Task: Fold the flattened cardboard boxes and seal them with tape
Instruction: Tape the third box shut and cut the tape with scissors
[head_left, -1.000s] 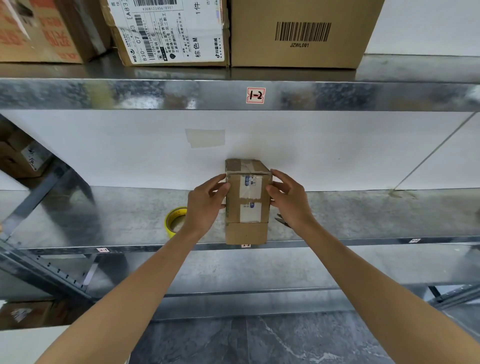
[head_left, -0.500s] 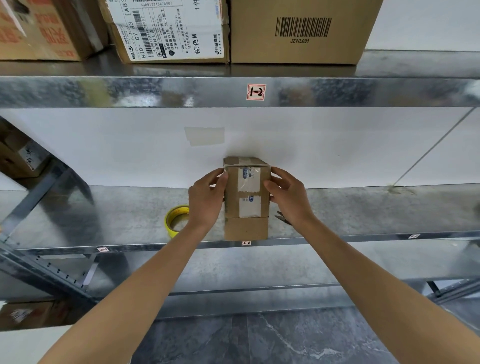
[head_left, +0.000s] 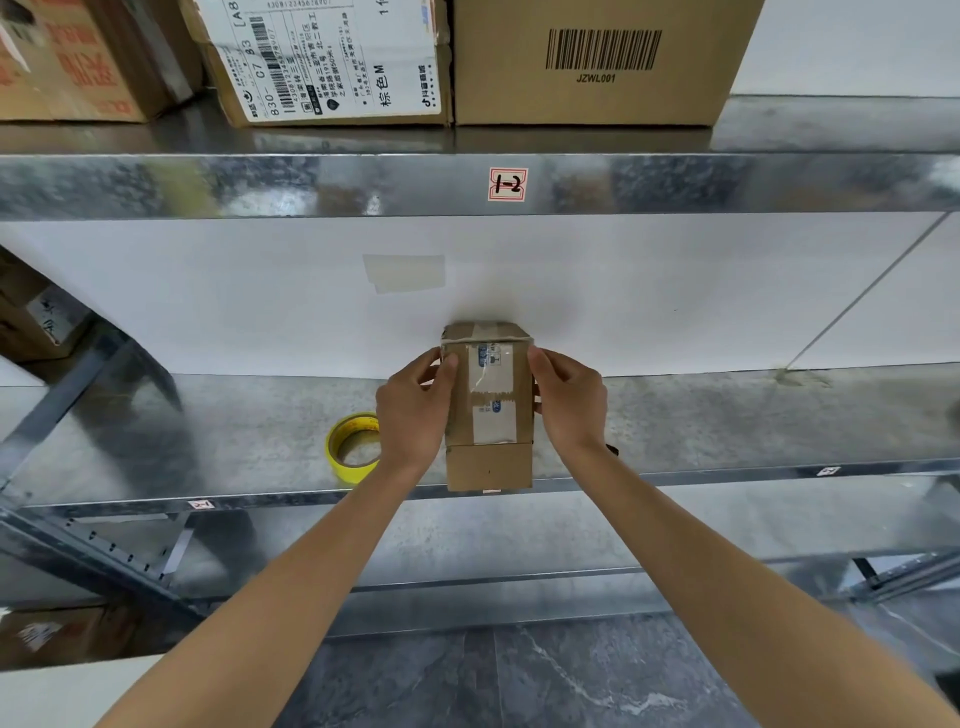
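Both hands clamp the small taped box (head_left: 488, 410) standing on the metal shelf (head_left: 727, 415): left hand (head_left: 415, 410), right hand (head_left: 569, 402); yellow tape roll (head_left: 355, 447) just left.

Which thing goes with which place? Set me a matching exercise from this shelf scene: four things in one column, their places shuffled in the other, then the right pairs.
Things
1. small cardboard box
2. yellow tape roll
3. 1-2 label
4. JZWL001 box

Places
A. stuck on the front edge of the upper shelf
B. held between the left hand and right hand
C. lying on the middle shelf, left of both hands
D. standing on top of the upper shelf

Pairs: 1-B, 2-C, 3-A, 4-D
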